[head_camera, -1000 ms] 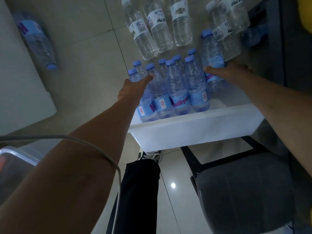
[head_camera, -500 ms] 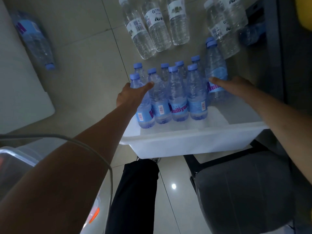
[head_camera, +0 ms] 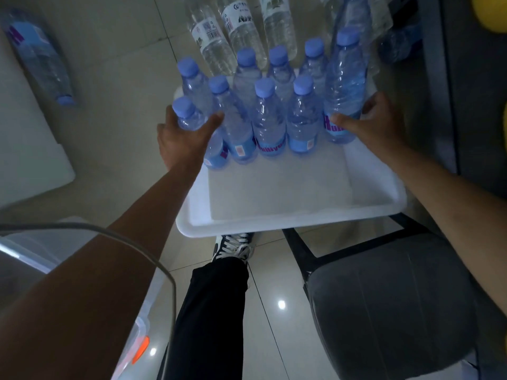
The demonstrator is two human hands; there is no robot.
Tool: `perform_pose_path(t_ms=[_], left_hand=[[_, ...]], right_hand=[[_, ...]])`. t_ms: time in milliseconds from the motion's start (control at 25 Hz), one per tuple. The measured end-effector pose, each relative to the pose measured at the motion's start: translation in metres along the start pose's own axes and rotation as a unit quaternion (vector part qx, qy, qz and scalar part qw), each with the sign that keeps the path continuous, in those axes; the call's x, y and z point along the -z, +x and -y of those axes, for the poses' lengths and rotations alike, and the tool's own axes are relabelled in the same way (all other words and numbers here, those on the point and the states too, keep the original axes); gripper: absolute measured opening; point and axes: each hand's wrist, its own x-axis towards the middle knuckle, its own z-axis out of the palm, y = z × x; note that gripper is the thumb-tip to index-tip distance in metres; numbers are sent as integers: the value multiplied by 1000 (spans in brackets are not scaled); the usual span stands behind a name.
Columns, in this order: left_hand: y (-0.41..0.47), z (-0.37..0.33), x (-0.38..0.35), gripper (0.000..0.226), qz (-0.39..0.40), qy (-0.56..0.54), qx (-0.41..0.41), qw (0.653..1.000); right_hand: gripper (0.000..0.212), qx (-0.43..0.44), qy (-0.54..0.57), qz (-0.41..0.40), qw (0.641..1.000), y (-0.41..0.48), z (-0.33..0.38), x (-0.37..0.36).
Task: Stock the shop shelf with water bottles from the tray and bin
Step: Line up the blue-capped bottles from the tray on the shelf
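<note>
A white tray point(head_camera: 290, 223) holds several upright water bottles with blue caps and blue labels, crowded at its far end. My left hand point(head_camera: 181, 141) grips the front-left bottle point(head_camera: 192, 119) just below its cap. My right hand point(head_camera: 367, 124) grips the tall bottle at the right end point(head_camera: 344, 86) around its lower body, thumb across the label. Between them stand more bottles, such as the middle one point(head_camera: 267, 119). The near half of the tray is bare.
Several larger clear bottles with white labels point(head_camera: 216, 45) lie on the tiled floor beyond the tray. A bottle point(head_camera: 41, 58) lies on a white surface at left. A clear plastic bin point(head_camera: 131, 338) sits lower left, a grey chair point(head_camera: 389, 305) lower right, dark shelving point(head_camera: 472, 91) at right.
The view has moved closer over the tray. Both hands have closed round their bottles, the left on the front-left one, the right on the tall right one.
</note>
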Motion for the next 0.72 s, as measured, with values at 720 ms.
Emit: perform_pose_path(t_ms=[720], left_hand=[[-21,30,-4,83,90,138,-99,981]], right_hand=[[94,49,-149,5,988,-37,-3,-31]])
